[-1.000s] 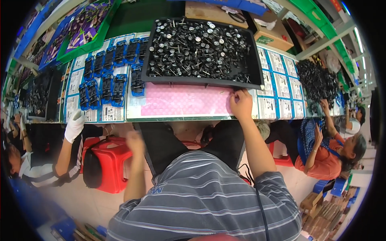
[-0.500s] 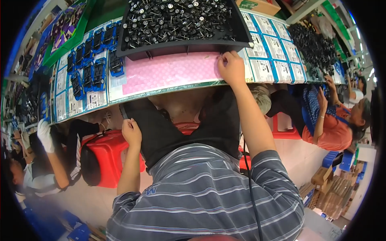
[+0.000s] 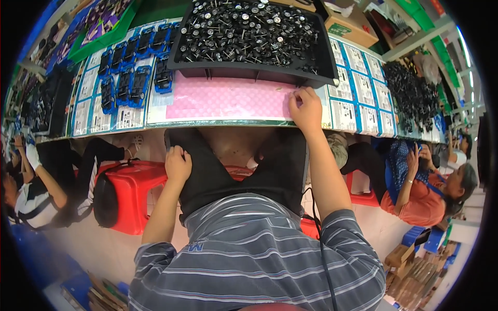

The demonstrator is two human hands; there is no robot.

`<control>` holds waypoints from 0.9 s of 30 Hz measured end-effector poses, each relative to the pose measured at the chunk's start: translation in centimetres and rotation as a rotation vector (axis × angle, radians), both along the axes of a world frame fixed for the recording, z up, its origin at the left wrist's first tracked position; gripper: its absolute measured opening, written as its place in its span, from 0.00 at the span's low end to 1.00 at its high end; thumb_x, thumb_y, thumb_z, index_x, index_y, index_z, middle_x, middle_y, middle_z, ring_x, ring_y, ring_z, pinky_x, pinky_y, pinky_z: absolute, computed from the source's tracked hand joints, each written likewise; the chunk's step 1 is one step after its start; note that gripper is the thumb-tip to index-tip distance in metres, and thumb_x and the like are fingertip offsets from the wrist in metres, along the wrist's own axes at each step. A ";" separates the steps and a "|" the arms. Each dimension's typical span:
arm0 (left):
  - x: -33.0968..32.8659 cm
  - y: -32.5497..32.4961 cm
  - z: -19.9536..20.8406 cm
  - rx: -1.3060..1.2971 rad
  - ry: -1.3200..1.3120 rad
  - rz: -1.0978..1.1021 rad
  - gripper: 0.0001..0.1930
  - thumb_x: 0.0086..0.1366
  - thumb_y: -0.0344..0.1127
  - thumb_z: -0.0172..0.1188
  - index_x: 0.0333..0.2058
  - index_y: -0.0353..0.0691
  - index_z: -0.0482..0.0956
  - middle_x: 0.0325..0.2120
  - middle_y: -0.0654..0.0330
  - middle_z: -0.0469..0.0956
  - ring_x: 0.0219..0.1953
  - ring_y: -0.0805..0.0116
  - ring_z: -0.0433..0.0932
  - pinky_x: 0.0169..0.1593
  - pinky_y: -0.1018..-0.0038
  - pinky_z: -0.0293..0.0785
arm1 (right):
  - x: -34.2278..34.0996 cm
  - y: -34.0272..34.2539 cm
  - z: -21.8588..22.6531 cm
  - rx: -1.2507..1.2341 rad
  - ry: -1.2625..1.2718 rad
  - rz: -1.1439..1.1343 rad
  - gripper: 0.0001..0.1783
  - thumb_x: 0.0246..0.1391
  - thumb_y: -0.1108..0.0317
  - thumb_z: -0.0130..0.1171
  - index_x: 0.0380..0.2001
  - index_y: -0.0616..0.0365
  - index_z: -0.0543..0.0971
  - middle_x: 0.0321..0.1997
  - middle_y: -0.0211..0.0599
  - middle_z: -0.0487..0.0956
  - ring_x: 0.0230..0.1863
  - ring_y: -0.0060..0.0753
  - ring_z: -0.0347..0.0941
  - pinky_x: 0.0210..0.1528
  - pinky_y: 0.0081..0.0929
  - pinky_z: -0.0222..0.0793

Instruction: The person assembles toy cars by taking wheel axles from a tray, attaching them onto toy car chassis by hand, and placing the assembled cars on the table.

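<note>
My right hand [image 3: 308, 110] rests at the right end of a pink bubble-wrap sheet [image 3: 228, 98] on the table. Its fingers are curled in and nothing shows between them. Just beyond it stands a large black tray [image 3: 249, 73], heaped with small black parts with shiny round heads and metal pins [image 3: 249, 36]. Below the table edge, my left hand [image 3: 178, 165] lies on my left thigh with its fingers loosely closed; I see nothing in it. Left of the bubble wrap, several black parts in blue holders [image 3: 124, 85] stand in rows on the table.
A green bin [image 3: 83, 49] with purple pieces sits far left. Printed sheets [image 3: 358, 90] line the table on the right, before a pile of black parts [image 3: 412, 98]. A cardboard box [image 3: 350, 28] stands behind. Co-workers sit on both sides, beside red stools [image 3: 132, 202].
The view has shifted, so the table and tray appear lower and further right. My right hand stays by the bubble wrap's right end, and my left hand stays at my thigh. The co-workers' hands have moved.
</note>
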State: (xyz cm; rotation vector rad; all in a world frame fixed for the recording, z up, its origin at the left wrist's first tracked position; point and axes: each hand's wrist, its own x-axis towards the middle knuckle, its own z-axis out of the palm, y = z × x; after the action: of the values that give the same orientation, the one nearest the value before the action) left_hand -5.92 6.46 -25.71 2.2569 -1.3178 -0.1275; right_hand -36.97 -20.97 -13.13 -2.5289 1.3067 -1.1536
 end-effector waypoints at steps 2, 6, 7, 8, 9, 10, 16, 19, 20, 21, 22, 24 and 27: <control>0.7 -1.5 -0.3 -0.019 0.017 0.012 0.09 0.59 0.33 0.57 0.27 0.36 0.68 0.29 0.48 0.71 0.37 0.43 0.73 0.42 0.52 0.69 | 0.7 1.1 1.1 0.090 -0.292 0.091 0.03 0.49 0.76 0.63 0.24 0.60 0.79 0.27 0.41 0.76 0.28 0.46 0.74 0.31 0.37 0.70; 2.3 -5.1 -2.2 0.028 -0.151 0.009 0.08 0.57 0.35 0.58 0.29 0.36 0.72 0.31 0.47 0.74 0.37 0.43 0.75 0.44 0.52 0.72 | 3.8 1.9 6.7 -0.285 -0.209 0.244 0.05 0.47 0.75 0.66 0.25 0.60 0.79 0.28 0.42 0.76 0.30 0.45 0.74 0.34 0.33 0.72; 2.5 -5.6 -2.9 0.009 -0.206 -0.017 0.10 0.56 0.37 0.59 0.32 0.35 0.76 0.33 0.46 0.77 0.38 0.44 0.77 0.45 0.52 0.74 | 5.3 1.1 8.6 -0.325 -0.179 0.283 0.06 0.47 0.73 0.67 0.26 0.60 0.78 0.32 0.42 0.77 0.33 0.46 0.74 0.37 0.35 0.72; 2.8 -5.6 -3.4 -0.004 -0.266 -0.039 0.13 0.56 0.38 0.59 0.35 0.35 0.79 0.34 0.45 0.79 0.38 0.44 0.78 0.45 0.52 0.76 | 7.4 -0.7 10.1 -0.359 -0.157 0.326 0.07 0.46 0.72 0.68 0.26 0.59 0.78 0.35 0.43 0.77 0.36 0.48 0.75 0.40 0.37 0.73; 2.6 -6.3 -2.9 0.211 -0.204 -0.016 0.16 0.58 0.43 0.59 0.39 0.36 0.81 0.36 0.45 0.81 0.40 0.45 0.79 0.46 0.53 0.77 | 9.3 -2.3 11.7 -0.325 -0.135 0.326 0.07 0.47 0.69 0.67 0.29 0.58 0.79 0.39 0.45 0.77 0.40 0.49 0.75 0.42 0.39 0.72; 2.4 -7.0 -2.6 0.213 -0.201 -0.023 0.16 0.58 0.43 0.59 0.39 0.36 0.81 0.36 0.45 0.81 0.40 0.45 0.79 0.46 0.53 0.77 | 11.2 -4.3 12.7 -0.297 -0.117 0.325 0.08 0.49 0.66 0.67 0.31 0.57 0.81 0.44 0.46 0.77 0.44 0.51 0.75 0.45 0.41 0.72; 1.6 -9.3 -3.8 0.137 -0.283 0.013 0.26 0.62 0.53 0.56 0.51 0.42 0.79 0.48 0.48 0.80 0.48 0.45 0.80 0.51 0.53 0.76 | 18.5 -13.3 14.9 0.066 0.164 0.009 0.26 0.53 0.46 0.58 0.44 0.56 0.85 0.55 0.52 0.77 0.53 0.55 0.75 0.56 0.43 0.72; 2.2 -9.6 -2.3 0.334 -0.077 0.038 0.27 0.62 0.53 0.56 0.54 0.44 0.78 0.53 0.48 0.77 0.53 0.46 0.77 0.54 0.53 0.75 | 18.8 -13.3 14.6 0.016 0.182 0.036 0.22 0.52 0.50 0.59 0.36 0.59 0.87 0.48 0.51 0.79 0.49 0.53 0.77 0.54 0.42 0.73; 2.2 -9.3 -1.7 0.422 0.032 0.051 0.26 0.62 0.53 0.56 0.54 0.43 0.78 0.53 0.48 0.77 0.53 0.46 0.77 0.54 0.53 0.75 | 18.2 -13.7 14.4 0.032 0.205 0.094 0.22 0.52 0.51 0.59 0.35 0.60 0.87 0.47 0.51 0.80 0.49 0.54 0.77 0.54 0.41 0.73; 3.0 -8.3 -2.1 0.427 0.037 0.077 0.26 0.62 0.53 0.56 0.54 0.43 0.78 0.53 0.48 0.77 0.53 0.46 0.77 0.54 0.53 0.75 | 18.5 -12.0 15.5 0.092 0.326 0.131 0.23 0.53 0.53 0.61 0.45 0.60 0.84 0.52 0.53 0.77 0.53 0.56 0.74 0.58 0.42 0.71; 3.0 -8.9 -2.7 0.295 -0.078 0.043 0.26 0.61 0.53 0.57 0.52 0.44 0.78 0.50 0.49 0.79 0.50 0.47 0.78 0.52 0.54 0.76 | 15.6 -16.0 12.3 -0.167 0.310 0.208 0.23 0.52 0.50 0.65 0.46 0.53 0.83 0.51 0.48 0.76 0.53 0.53 0.74 0.56 0.40 0.71; 3.5 -8.1 -3.5 0.191 -0.177 0.057 0.25 0.60 0.53 0.57 0.51 0.44 0.79 0.48 0.51 0.80 0.48 0.47 0.80 0.50 0.54 0.77 | 13.8 -16.4 10.5 -0.138 0.226 0.179 0.24 0.50 0.48 0.65 0.46 0.48 0.84 0.55 0.48 0.74 0.55 0.51 0.74 0.55 0.40 0.71; 4.2 -7.8 -3.9 0.353 -0.054 0.083 0.24 0.60 0.52 0.58 0.49 0.44 0.80 0.45 0.51 0.81 0.46 0.46 0.80 0.48 0.53 0.77 | 12.2 -15.3 10.8 -0.078 0.247 0.156 0.25 0.50 0.50 0.65 0.48 0.49 0.83 0.56 0.45 0.73 0.56 0.50 0.74 0.56 0.39 0.71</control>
State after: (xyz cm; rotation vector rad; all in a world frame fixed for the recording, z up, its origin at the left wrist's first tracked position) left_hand -1.71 -1.37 -29.65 2.6220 -1.3091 -0.2917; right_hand -24.76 -36.27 -2.30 -2.8457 1.1015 -0.9033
